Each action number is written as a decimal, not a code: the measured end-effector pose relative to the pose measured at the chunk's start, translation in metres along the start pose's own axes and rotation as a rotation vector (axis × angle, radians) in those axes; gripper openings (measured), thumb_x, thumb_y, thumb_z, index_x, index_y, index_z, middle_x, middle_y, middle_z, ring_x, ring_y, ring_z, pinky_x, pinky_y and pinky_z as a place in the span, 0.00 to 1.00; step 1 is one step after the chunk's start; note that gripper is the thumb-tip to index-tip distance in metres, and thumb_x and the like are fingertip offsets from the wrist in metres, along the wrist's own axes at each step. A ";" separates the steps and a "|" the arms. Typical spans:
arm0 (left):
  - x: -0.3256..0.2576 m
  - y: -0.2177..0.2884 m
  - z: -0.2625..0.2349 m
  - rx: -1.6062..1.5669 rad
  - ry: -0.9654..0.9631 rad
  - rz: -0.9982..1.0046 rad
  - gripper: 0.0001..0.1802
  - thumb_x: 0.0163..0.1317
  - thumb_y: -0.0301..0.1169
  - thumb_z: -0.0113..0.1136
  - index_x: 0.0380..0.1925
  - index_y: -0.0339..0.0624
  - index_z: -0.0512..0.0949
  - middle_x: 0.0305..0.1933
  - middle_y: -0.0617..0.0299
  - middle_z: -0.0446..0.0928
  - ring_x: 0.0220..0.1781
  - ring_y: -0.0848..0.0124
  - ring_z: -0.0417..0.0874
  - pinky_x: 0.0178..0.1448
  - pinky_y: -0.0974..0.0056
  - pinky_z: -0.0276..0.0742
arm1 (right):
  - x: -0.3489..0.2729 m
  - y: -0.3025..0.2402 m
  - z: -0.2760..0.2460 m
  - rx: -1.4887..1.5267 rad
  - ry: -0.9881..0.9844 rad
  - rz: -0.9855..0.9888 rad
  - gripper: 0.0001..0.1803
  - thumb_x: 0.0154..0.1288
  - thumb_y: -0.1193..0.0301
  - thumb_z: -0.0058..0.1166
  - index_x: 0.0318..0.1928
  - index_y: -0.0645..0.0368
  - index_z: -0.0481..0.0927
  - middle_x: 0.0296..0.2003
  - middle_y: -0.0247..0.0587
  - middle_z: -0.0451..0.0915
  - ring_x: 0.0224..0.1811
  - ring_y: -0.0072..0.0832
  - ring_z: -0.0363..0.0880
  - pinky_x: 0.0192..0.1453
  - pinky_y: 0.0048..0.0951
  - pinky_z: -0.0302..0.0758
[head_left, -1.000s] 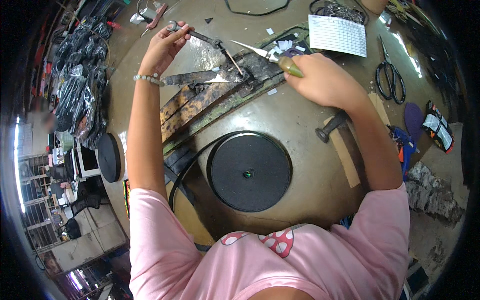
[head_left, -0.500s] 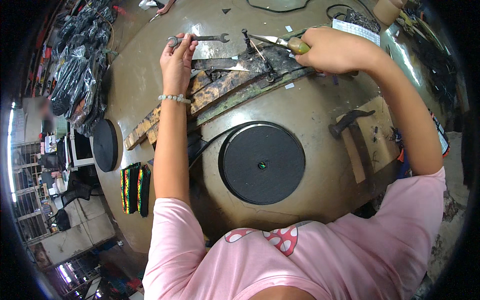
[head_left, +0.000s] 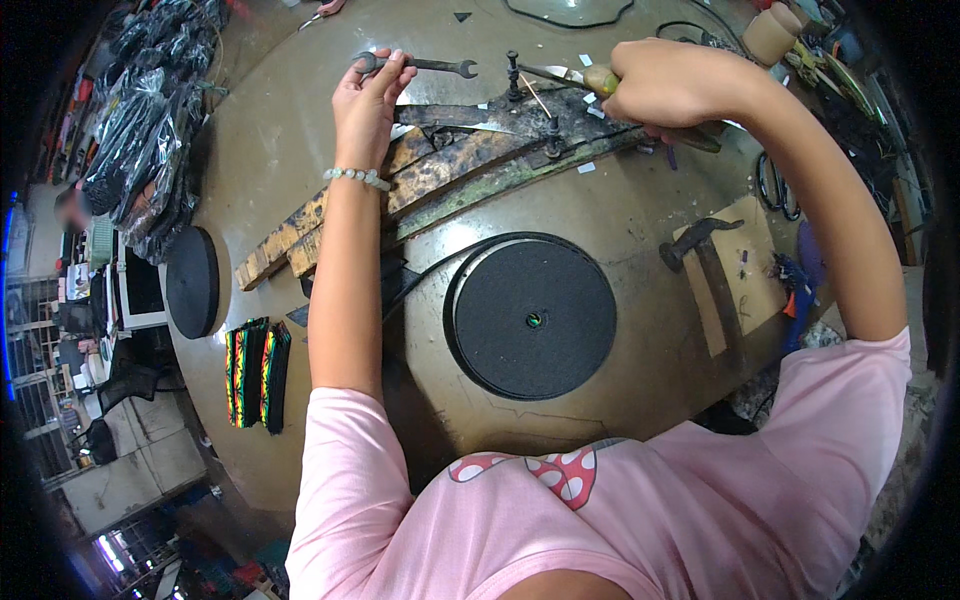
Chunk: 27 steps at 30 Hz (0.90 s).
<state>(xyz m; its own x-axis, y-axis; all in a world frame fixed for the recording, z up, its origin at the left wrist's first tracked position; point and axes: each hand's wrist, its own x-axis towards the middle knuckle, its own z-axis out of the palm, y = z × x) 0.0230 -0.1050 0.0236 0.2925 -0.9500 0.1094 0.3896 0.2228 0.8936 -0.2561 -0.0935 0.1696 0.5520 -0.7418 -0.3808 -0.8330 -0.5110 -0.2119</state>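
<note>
My left hand (head_left: 368, 98) pinches a dark open-ended spanner (head_left: 442, 66) above the far ends of some worn wooden bars (head_left: 450, 170); its open jaw points right. In my right hand (head_left: 680, 88) is a pair of pliers with green handles (head_left: 600, 80), one handle showing below my fingers. The pliers' jaws reach left toward an upright black bolt (head_left: 513, 78) on the wooden and metal fixture. Whether they touch it I cannot tell. A second bolt (head_left: 552, 138) stands nearer to me. From a large flat roll of black strap (head_left: 535, 320), a band runs left toward the bars.
A hammer (head_left: 712, 285) lies on a tan board (head_left: 760, 250) at the right. To the left are folded patterned straps (head_left: 248, 375), another black roll (head_left: 192, 282) and plastic-wrapped bundles (head_left: 150, 150). Scissors (head_left: 325, 12) and a black cord (head_left: 570, 22) lie at the far side.
The whole view has shifted a little. My left hand has raised the spanner slightly, closer to the upright bolt. The pliers stay beside the bolt, and more of their lower handle shows.
</note>
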 end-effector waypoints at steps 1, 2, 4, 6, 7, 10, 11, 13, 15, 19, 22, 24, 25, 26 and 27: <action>0.000 0.000 0.000 -0.001 -0.003 0.001 0.15 0.57 0.20 0.60 0.42 0.28 0.68 0.38 0.49 0.77 0.36 0.66 0.82 0.44 0.70 0.81 | 0.001 -0.004 -0.002 -0.013 -0.038 0.042 0.17 0.52 0.66 0.48 0.21 0.73 0.77 0.16 0.48 0.76 0.18 0.35 0.78 0.26 0.34 0.75; 0.001 0.000 0.000 -0.004 0.001 -0.001 0.15 0.57 0.20 0.60 0.42 0.28 0.68 0.38 0.49 0.77 0.36 0.66 0.82 0.44 0.70 0.81 | 0.004 -0.007 -0.003 -0.022 -0.067 0.041 0.17 0.51 0.67 0.48 0.21 0.73 0.77 0.16 0.48 0.77 0.18 0.35 0.78 0.27 0.35 0.75; 0.002 -0.001 0.001 -0.001 -0.005 0.000 0.15 0.57 0.20 0.61 0.42 0.28 0.68 0.38 0.50 0.77 0.36 0.66 0.82 0.44 0.70 0.81 | 0.008 -0.013 -0.007 -0.058 -0.109 0.076 0.17 0.50 0.67 0.48 0.20 0.73 0.77 0.15 0.49 0.77 0.18 0.36 0.79 0.27 0.36 0.75; 0.002 -0.001 0.000 0.021 -0.011 -0.003 0.16 0.57 0.20 0.61 0.43 0.27 0.67 0.40 0.49 0.77 0.37 0.66 0.82 0.45 0.70 0.81 | 0.012 -0.015 -0.012 -0.109 -0.132 0.145 0.17 0.49 0.67 0.48 0.20 0.73 0.77 0.16 0.50 0.78 0.19 0.37 0.79 0.28 0.36 0.75; 0.002 -0.001 0.000 0.044 -0.020 -0.004 0.17 0.57 0.20 0.60 0.44 0.27 0.66 0.41 0.48 0.76 0.39 0.65 0.82 0.46 0.70 0.81 | 0.013 -0.017 -0.013 -0.148 -0.133 0.129 0.16 0.48 0.68 0.47 0.20 0.72 0.78 0.15 0.51 0.77 0.19 0.38 0.79 0.28 0.36 0.75; 0.001 -0.001 0.001 0.086 -0.027 0.005 0.18 0.57 0.21 0.60 0.45 0.26 0.66 0.42 0.48 0.76 0.40 0.64 0.82 0.46 0.70 0.81 | 0.021 -0.023 -0.014 -0.305 -0.104 -0.009 0.16 0.48 0.69 0.46 0.18 0.73 0.77 0.15 0.53 0.77 0.18 0.37 0.79 0.27 0.36 0.75; 0.001 -0.001 0.001 0.095 -0.026 0.008 0.18 0.57 0.21 0.61 0.44 0.25 0.66 0.42 0.48 0.76 0.39 0.64 0.82 0.46 0.70 0.81 | 0.021 -0.023 -0.016 -0.259 -0.153 0.028 0.16 0.48 0.69 0.46 0.19 0.73 0.77 0.15 0.52 0.77 0.18 0.37 0.79 0.26 0.36 0.75; 0.000 -0.001 0.001 0.109 -0.032 0.005 0.18 0.57 0.21 0.61 0.44 0.25 0.66 0.42 0.48 0.76 0.39 0.65 0.82 0.46 0.70 0.81 | 0.022 -0.024 -0.019 -0.167 -0.250 0.100 0.15 0.49 0.70 0.45 0.19 0.74 0.76 0.15 0.52 0.76 0.17 0.36 0.79 0.23 0.36 0.74; 0.000 -0.001 0.001 0.126 -0.032 0.006 0.18 0.57 0.21 0.61 0.44 0.25 0.67 0.41 0.48 0.76 0.39 0.65 0.82 0.45 0.70 0.81 | 0.021 -0.022 -0.020 0.015 -0.273 0.202 0.15 0.52 0.71 0.45 0.21 0.74 0.74 0.16 0.49 0.75 0.17 0.34 0.77 0.21 0.35 0.74; 0.001 -0.002 0.001 0.134 -0.034 0.013 0.18 0.57 0.21 0.60 0.45 0.25 0.67 0.41 0.49 0.76 0.38 0.66 0.82 0.45 0.70 0.81 | 0.019 -0.007 -0.010 0.374 -0.277 0.284 0.14 0.59 0.70 0.44 0.26 0.72 0.72 0.17 0.44 0.71 0.15 0.32 0.75 0.18 0.33 0.73; 0.000 -0.003 0.001 0.134 -0.024 0.014 0.17 0.57 0.20 0.60 0.45 0.25 0.67 0.41 0.49 0.76 0.38 0.66 0.82 0.45 0.70 0.81 | 0.023 0.013 0.001 0.476 -0.300 0.289 0.16 0.61 0.68 0.44 0.26 0.72 0.72 0.17 0.45 0.72 0.15 0.32 0.74 0.18 0.33 0.73; 0.000 -0.003 0.002 0.149 -0.017 0.015 0.17 0.57 0.20 0.60 0.45 0.25 0.67 0.41 0.49 0.76 0.39 0.66 0.82 0.45 0.70 0.81 | 0.027 0.024 0.008 0.498 -0.192 0.242 0.16 0.62 0.67 0.45 0.25 0.70 0.72 0.18 0.44 0.73 0.15 0.31 0.74 0.17 0.32 0.72; 0.000 -0.002 0.002 0.162 -0.019 0.012 0.17 0.58 0.20 0.60 0.45 0.25 0.67 0.41 0.49 0.76 0.39 0.66 0.82 0.46 0.70 0.81 | 0.029 0.029 0.008 0.444 -0.096 0.212 0.16 0.62 0.67 0.45 0.25 0.70 0.72 0.18 0.43 0.73 0.15 0.31 0.74 0.17 0.32 0.72; 0.000 -0.002 0.002 0.178 -0.025 0.002 0.17 0.58 0.20 0.60 0.44 0.26 0.67 0.41 0.49 0.76 0.39 0.66 0.82 0.46 0.70 0.81 | 0.029 0.033 0.009 0.372 0.004 0.236 0.16 0.63 0.67 0.45 0.25 0.69 0.72 0.18 0.42 0.73 0.15 0.30 0.74 0.17 0.32 0.71; 0.000 -0.003 0.003 0.166 -0.020 0.023 0.17 0.57 0.21 0.61 0.44 0.25 0.68 0.39 0.49 0.77 0.37 0.67 0.82 0.45 0.70 0.81 | 0.026 0.038 0.007 0.423 0.010 0.274 0.16 0.58 0.66 0.40 0.23 0.67 0.72 0.15 0.44 0.72 0.14 0.34 0.74 0.21 0.37 0.74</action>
<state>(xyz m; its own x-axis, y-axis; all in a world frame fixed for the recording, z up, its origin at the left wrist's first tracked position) 0.0192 -0.1066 0.0220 0.2817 -0.9496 0.1375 0.2332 0.2068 0.9502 -0.2732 -0.1292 0.1453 0.3098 -0.8292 -0.4652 -0.8885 -0.0782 -0.4522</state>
